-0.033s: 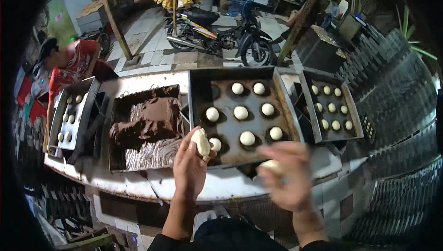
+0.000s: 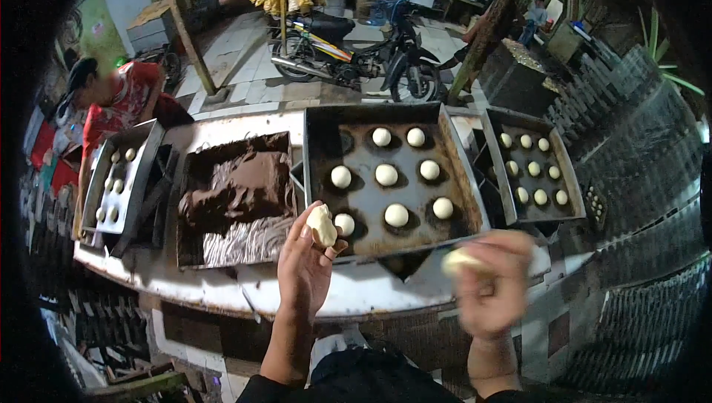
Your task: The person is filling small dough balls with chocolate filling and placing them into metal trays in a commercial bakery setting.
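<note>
My left hand (image 2: 300,266) is wrapped round a pale lump of dough (image 2: 322,226) at the near edge of a large metal tray (image 2: 467,180) that holds several white dough balls (image 2: 386,174). My right hand (image 2: 493,281), smeared by motion, is closed on a smaller pale piece of dough (image 2: 461,259) just below that tray's near right corner. Left of the large tray, a deep tray (image 2: 185,255) holds thick brown paste (image 2: 245,180) over pale streaked material.
Smaller trays of dough balls sit at right (image 2: 575,210) and left (image 2: 93,225) on the white table (image 2: 222,284). A person in red (image 2: 122,103) leans by the left tray. Behind stand a motorbike (image 2: 345,54), posts (image 2: 475,62) with hanging bags, and another seated person (image 2: 534,21).
My right hand has moved to the right with the dough piece. My left hand stays nearly in place. The view has shifted slightly.
</note>
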The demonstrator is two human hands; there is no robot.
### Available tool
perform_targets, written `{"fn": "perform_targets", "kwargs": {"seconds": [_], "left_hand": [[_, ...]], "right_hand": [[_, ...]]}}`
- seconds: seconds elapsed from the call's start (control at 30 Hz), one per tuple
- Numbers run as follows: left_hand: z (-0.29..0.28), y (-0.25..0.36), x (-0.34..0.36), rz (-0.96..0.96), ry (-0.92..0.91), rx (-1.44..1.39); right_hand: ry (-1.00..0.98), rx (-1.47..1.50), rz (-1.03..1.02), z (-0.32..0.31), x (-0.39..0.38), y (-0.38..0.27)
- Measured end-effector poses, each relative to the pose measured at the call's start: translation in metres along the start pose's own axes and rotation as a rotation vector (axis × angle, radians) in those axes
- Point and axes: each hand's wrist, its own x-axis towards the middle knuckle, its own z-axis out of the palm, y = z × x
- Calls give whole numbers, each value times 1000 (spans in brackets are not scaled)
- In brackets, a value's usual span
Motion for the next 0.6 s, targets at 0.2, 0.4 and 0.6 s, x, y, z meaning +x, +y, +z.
{"fn": "perform_targets", "kwargs": {"seconds": [0.2, 0.4, 0.6], "left_hand": [[-18, -50, -94, -55, 63, -68], [-55, -52, -188, -87, 96, 66], [-45, -43, -227, -254, -65, 289]], "right_hand": [[126, -418, 716, -9, -219, 142], [-267, 111, 858, 44, -314, 39], [-84, 456, 426, 53, -216, -75]]}}
